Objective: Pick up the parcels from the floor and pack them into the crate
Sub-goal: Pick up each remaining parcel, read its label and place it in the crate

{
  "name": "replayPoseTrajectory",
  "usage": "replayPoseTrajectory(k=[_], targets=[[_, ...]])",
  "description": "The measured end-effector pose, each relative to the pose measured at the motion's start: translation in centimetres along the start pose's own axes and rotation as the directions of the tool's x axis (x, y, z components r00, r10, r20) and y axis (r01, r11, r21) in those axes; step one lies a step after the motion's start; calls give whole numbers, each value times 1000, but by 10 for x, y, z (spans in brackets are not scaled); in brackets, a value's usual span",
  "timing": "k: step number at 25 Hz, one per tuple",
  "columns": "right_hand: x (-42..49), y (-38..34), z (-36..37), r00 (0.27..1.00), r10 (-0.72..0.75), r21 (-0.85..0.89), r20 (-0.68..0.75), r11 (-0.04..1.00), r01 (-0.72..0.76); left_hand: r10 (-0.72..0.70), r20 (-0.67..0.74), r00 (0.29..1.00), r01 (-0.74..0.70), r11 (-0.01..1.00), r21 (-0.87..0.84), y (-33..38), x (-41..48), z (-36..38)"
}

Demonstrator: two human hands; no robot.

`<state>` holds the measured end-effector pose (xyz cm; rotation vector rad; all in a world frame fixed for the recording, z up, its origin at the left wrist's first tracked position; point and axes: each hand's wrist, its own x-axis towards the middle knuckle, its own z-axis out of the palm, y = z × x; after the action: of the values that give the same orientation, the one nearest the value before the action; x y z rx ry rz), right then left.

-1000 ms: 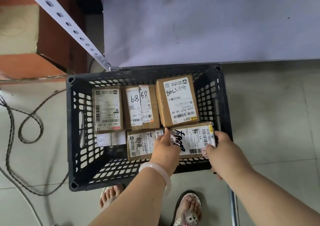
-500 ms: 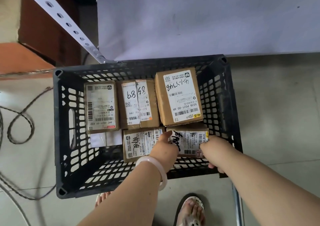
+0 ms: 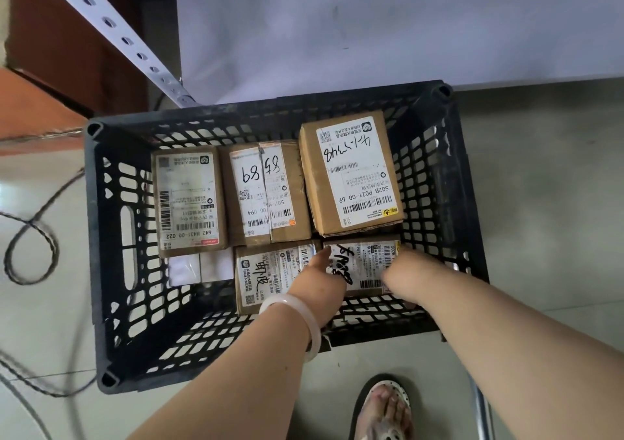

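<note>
both hands, left (image 3: 319, 282) and right (image 3: 400, 270), around the near-right parcel (image 3: 366, 264) inside the crate (image 3: 101, 237)

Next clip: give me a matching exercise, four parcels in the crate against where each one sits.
Parcels:
1. parcel marked 85 69
2. parcel labelled 502B P021-00 69
3. parcel labelled 642 H431-00 022
4. parcel under both hands

Places in the black crate:
A. far row, left
B. near row, right
C. far row, middle
D. far row, right

Pairs: 1-C, 2-D, 3-A, 4-B
</note>
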<state>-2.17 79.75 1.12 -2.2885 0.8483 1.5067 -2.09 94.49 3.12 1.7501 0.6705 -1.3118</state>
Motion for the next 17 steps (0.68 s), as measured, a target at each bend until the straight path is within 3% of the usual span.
replayPoseTrajectory(k=[2, 5, 10, 17], targets=[[-12, 2, -6, 996, -29, 44, -80, 998, 33, 0, -36, 999, -1, 999, -37, -1, -12, -6], [-40, 4, -22, 973, -119, 32, -196, 991, 127, 50, -126, 991, -42, 997, 60, 4, -34, -18], [-92, 6, -49, 938, -238, 173, -250, 943, 285, 157, -219, 963, -142, 986, 85, 41, -80, -38], [-221, 12, -126, 877, -346, 254, -332, 863, 436, 284, -228, 932, -262, 957, 122, 107, -212, -54]])
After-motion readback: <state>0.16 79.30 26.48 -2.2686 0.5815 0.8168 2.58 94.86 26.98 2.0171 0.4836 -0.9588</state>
